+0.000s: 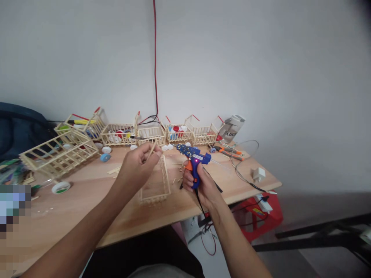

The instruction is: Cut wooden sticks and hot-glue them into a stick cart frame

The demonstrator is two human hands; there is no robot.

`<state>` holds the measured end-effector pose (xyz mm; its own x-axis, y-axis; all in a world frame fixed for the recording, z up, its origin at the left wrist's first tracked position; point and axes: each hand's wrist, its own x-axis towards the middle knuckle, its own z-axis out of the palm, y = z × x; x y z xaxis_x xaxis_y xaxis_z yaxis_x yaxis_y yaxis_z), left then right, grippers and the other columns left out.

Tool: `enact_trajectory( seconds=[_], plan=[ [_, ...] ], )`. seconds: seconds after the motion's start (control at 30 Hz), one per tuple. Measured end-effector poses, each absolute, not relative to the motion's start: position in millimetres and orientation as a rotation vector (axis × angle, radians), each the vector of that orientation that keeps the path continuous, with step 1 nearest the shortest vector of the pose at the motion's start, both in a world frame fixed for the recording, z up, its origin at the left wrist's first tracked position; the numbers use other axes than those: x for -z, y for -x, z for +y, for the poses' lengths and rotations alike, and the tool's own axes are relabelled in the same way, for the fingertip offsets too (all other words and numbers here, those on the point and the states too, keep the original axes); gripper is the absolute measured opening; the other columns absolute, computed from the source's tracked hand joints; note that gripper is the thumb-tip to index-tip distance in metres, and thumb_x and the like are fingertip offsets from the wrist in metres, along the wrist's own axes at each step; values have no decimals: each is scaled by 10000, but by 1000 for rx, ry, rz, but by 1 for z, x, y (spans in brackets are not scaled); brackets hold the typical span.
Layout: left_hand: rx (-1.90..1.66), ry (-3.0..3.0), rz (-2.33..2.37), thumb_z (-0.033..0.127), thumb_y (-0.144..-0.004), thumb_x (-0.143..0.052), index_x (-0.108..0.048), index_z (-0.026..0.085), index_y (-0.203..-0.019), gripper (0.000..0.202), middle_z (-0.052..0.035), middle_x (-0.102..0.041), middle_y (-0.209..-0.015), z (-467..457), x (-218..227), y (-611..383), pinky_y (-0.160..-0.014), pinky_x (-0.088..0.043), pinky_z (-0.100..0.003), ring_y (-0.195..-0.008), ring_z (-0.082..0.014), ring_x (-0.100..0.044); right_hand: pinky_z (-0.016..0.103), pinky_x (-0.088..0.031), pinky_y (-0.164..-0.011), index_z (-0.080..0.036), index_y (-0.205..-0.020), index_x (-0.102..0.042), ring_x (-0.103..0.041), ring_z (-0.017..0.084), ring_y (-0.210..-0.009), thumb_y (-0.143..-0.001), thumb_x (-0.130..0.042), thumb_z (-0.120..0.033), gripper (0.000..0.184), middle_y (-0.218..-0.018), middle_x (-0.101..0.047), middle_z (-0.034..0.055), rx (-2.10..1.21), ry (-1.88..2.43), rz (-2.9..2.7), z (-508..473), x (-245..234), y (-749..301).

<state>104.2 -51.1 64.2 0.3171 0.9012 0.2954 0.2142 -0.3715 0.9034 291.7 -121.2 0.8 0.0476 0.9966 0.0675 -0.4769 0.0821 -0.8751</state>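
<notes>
My right hand (199, 183) is wrapped round the handle of a blue glue gun (195, 156), whose orange trigger lies under my fingers and whose small red light glows. Its speckled nozzle points left, toward my other hand. In a pinch, my left hand (142, 160) holds a short wooden stick (152, 150) above the table. Below and between the hands lies a rectangular wooden-stick frame (166, 179) with short uprights along its sides. My left hand partly hides its far left part.
Several small stick carts (203, 136) line the wall, some holding bottle caps. A larger stick crate (58, 154) stands at left. Pliers (232, 152), a white plug (259, 174) and looping cables lie at right. A red stool (261, 216) stands below the table edge.
</notes>
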Motion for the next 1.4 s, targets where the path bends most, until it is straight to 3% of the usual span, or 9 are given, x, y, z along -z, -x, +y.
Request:
enact_trajectory(
  seconds=[0.23,0.53,0.67,0.83,1.0,1.27,1.4],
  plan=[
    [-1146,-1604,807,303,-866,-504,-426,234,-855,104,98,-302,-525,-44,-55,-86,-475,-224,-204,-459,-95,-280,188,-307,-432,-211,-985,-587,-435,114,-597,-839,-583,-632,445,-731,-498,-5,-1356,790,-854,-113,4,-294],
    [-1081,-2035,1015,341,-906,-496,-559,194,-765,213,40,-525,-634,-69,-53,-101,-588,-339,-240,-594,-124,-470,203,-333,-424,-222,-975,-588,-543,143,-625,-783,-622,-673,491,-823,-636,38,-1256,789,-760,-109,-1,-279],
    [-983,-2202,975,340,-969,-384,-512,213,-834,225,31,-583,-713,-78,-51,-118,-633,-362,-251,-647,-144,-536,216,-310,-419,-193,-858,-615,-490,119,-519,-775,-591,-715,529,-696,-622,26,-1203,833,-779,-112,-3,-274],
    [-750,-2464,1104,344,-1000,-302,-492,224,-917,239,9,-617,-724,-80,-48,-132,-588,-317,-274,-660,-191,-604,234,-302,-425,-167,-637,-592,-459,108,-459,-819,-445,-773,650,-562,-589,41,-1135,916,-829,-118,-4,-269],
    [-636,-2650,1160,326,-1008,-292,-496,226,-941,238,-7,-640,-700,-76,-41,-134,-553,-277,-281,-660,-220,-644,232,-306,-399,-157,-635,-605,-448,100,-418,-844,-400,-763,673,-539,-590,40,-1122,940,-825,-122,-3,-263],
    [-688,-2602,1564,333,-1015,-287,-529,203,-1016,274,-34,-661,-702,-70,-49,-132,-540,-252,-295,-666,-252,-662,195,-295,-406,-177,-902,-636,-443,86,-398,-885,-426,-696,560,-526,-593,-10,-1151,874,-755,-124,2,-267],
    [-622,-2663,1243,326,-1014,-286,-524,217,-968,266,-6,-669,-695,-81,-48,-134,-560,-298,-282,-658,-218,-668,213,-298,-411,-162,-687,-605,-446,91,-407,-894,-375,-712,630,-506,-563,13,-1106,907,-783,-124,4,-265]
  ],
)
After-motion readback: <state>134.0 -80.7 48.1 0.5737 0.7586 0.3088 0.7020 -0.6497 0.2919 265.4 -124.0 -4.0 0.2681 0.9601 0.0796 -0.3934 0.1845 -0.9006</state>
